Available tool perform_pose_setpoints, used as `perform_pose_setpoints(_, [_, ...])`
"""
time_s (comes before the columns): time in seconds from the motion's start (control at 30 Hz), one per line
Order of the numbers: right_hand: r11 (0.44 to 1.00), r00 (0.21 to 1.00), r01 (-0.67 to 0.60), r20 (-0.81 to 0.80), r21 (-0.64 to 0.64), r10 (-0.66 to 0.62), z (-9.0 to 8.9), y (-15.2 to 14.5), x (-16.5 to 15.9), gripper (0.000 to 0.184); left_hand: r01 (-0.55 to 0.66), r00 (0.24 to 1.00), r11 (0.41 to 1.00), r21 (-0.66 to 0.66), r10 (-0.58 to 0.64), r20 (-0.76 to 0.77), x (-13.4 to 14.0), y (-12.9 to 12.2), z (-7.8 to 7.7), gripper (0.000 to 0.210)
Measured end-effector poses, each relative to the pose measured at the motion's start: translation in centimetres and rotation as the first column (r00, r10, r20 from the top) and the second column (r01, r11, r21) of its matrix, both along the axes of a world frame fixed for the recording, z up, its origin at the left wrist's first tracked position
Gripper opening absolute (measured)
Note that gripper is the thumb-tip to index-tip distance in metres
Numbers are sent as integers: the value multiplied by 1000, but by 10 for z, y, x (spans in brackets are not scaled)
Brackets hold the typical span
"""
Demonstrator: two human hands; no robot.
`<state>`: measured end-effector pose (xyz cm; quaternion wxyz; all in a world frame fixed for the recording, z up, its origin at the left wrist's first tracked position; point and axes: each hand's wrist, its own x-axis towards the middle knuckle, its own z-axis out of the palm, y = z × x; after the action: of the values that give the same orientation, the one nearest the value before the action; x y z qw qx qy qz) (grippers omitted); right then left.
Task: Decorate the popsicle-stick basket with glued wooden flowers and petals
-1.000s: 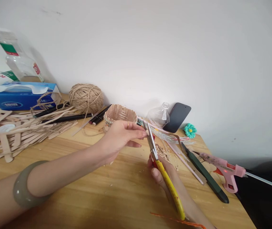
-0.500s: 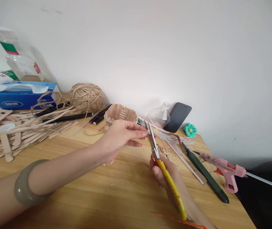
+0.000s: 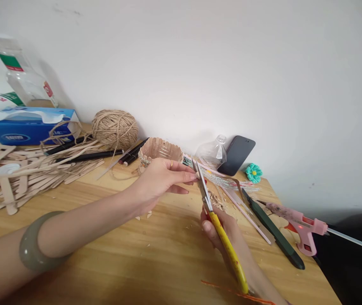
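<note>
My right hand [image 3: 219,228] grips a pair of scissors [image 3: 228,250] with yellow handles, the blades pointing up and away, slightly apart. Between those blades sits a small pale piece of wood [image 3: 197,174], pinched in the fingertips of my left hand [image 3: 163,182]. Most of that piece is hidden by fingers and blade. Just behind my left hand stands a round basket of wooden pieces [image 3: 161,150]. Wood chips [image 3: 217,201] lie scattered beyond the scissors. An orange cord [image 3: 228,289] hangs by the scissor handles.
Wooden craft sticks [image 3: 37,180], a ball of twine [image 3: 115,129], black markers [image 3: 133,154] and a blue tissue box [image 3: 28,127] occupy the left. To the right are a phone [image 3: 236,155], a teal flower [image 3: 253,173], a green utility knife [image 3: 276,233] and a pink glue gun [image 3: 301,224].
Almost nothing differs. Both hands, the scissors and the small wooden piece hold nearly the same position; the camera view has shifted very slightly.
</note>
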<state>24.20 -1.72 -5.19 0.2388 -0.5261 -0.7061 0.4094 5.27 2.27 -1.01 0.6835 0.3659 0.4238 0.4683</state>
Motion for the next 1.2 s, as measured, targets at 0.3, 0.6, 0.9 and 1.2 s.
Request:
perform_pose_setpoints(0.3, [1000,999,-31,25,-3,31,1,-1,2,59,11,1000,1000,22,-11,-19,0,-2,1,6])
perform_pose_setpoints(0.6, [991,992,-125,-6,57,125,4,0,3,54,-9,1000,999,35,10,-7,2,-5,-2,10])
perform_pose_setpoints(0.9, [994,995,-96,-31,47,97,4,1,0,56,-14,999,1000,3,14,35,3,-8,-4,6])
perform_pose_setpoints(1.2, [995,995,-96,-13,39,97,7,-2,-1,55,-25,998,1000,-15,25,52,5,-9,-4,9])
